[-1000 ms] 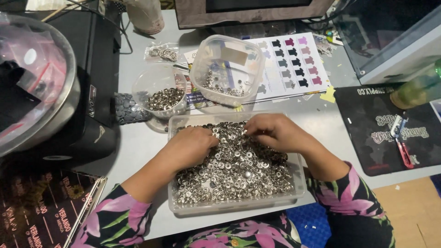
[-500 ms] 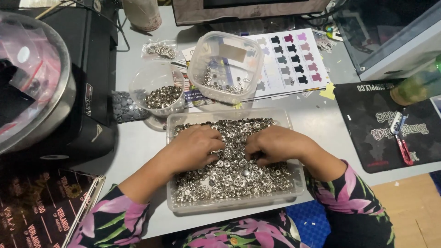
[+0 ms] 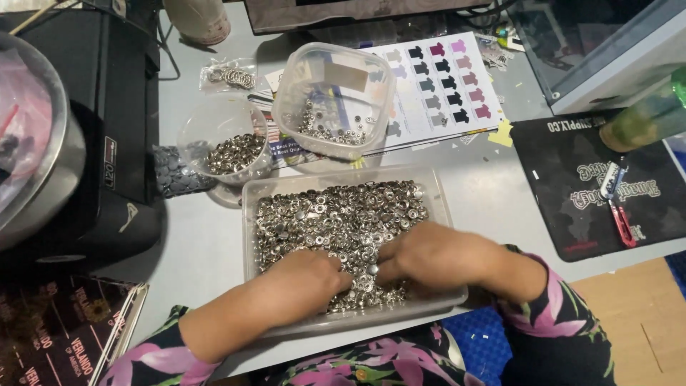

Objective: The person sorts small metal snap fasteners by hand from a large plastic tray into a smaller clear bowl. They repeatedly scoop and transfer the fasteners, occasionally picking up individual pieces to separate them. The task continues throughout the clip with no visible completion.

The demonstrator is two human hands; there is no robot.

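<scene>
A clear rectangular plastic tray [image 3: 246, 214] sits at the table's near edge, filled with many small silver metal snap parts [image 3: 336, 214]. Both my hands are down in the pile at the tray's near half. My left hand [image 3: 314, 275] rests knuckles up with fingers curled into the parts. Close beside it on the right lies my right hand [image 3: 421, 254], fingers also bent into the pile. Whether either hand pinches a single part is hidden by the fingers.
Behind the tray stand a round clear bowl [image 3: 225, 143] with snap parts and a square clear tub [image 3: 332, 96] with a few. A colour chart sheet [image 3: 443, 82] lies behind. A black machine [image 3: 93, 143] is left, a dark mat [image 3: 600, 193] with small tools right.
Both hands have slid from the tray's middle toward its near edge and closer together, leaving the far part of the pile uncovered.
</scene>
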